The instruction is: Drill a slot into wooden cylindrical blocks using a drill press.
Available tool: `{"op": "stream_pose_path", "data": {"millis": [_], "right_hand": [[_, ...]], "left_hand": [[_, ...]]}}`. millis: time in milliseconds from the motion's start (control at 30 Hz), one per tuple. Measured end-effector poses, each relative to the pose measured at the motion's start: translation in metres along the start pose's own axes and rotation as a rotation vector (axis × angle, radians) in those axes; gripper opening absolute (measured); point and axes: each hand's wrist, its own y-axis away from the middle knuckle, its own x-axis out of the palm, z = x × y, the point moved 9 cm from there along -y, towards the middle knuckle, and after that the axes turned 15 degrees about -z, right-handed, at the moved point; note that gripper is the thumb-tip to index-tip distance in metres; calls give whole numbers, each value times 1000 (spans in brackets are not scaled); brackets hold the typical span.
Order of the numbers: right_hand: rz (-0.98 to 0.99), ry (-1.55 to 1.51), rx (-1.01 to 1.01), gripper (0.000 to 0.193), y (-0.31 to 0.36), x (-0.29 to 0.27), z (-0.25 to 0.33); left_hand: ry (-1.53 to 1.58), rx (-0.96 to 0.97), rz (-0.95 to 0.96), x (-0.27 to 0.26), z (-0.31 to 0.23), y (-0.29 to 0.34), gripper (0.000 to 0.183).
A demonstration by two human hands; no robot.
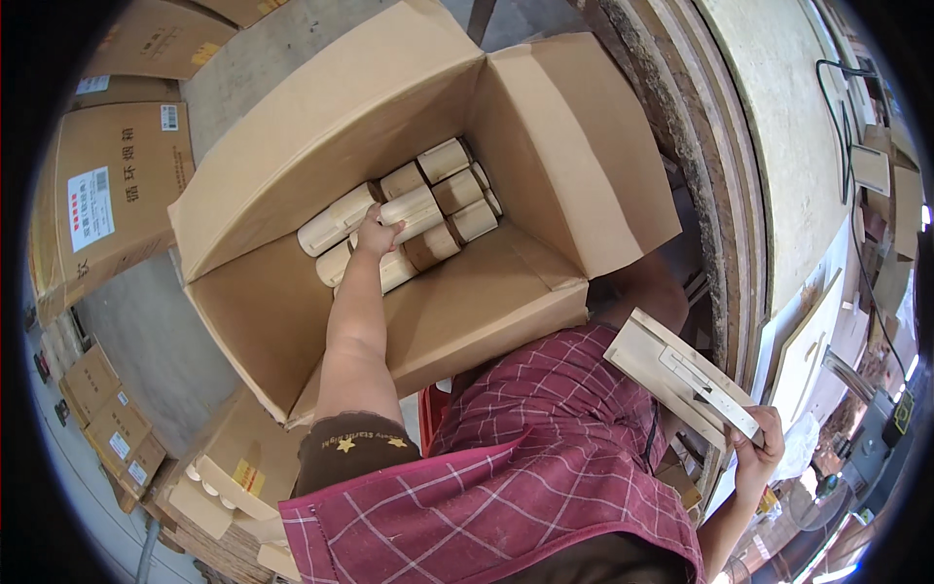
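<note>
"Fingers (395,228) of the left hand (374,238) are bent against one of the cream rounded pieces (413,210), down inside the cardboard box (540,127). Are they gripping it?"

"I cannot tell; they touch its left end, but the undersides are hidden. Where do the pieces lie?"

"In rows at the bottom of the box, side by side, with brown bands (432,247) around some. Their right ends sit near the inner side wall."

"How much room is there around that hand?"

"Plenty above, since the top is open and the flaps are spread. Bare cardboard shows on the near side of the rows and toward the left corner. The forearm crosses the near edge of the box."

"And the right hand (758,454)?"

"Its fingers are closed on one corner of a cream slotted panel (673,368), held outside the box at the lower right. The panel slants, its far corner over the plaid apron (545,419)."

"Anything close beside it?"

"Yes, the curved edge of the stacked boards (702,146). That leaves a narrower space there, between boards and apron. A black cable (844,136) trails over the boards."
</note>
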Motion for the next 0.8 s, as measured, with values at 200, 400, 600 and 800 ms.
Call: {"op": "stream_pose_path", "data": {"millis": [200, 400, 600, 800], "right_hand": [[65, 32, 47, 23, -6, 1, -7], [111, 140, 53, 28, -17, 3, 4], [149, 158, 33, 28, -25, 10, 7], [97, 152, 44, 29, -20, 7, 12]], "left_hand": [[-177, 157, -24, 40, 14, -36, 48], [-329, 319, -131, 64, 25, -54, 43], [84, 66, -189, 89, 99, -105, 47], [-1039, 350, -292, 46, 0, -24, 54]]}}
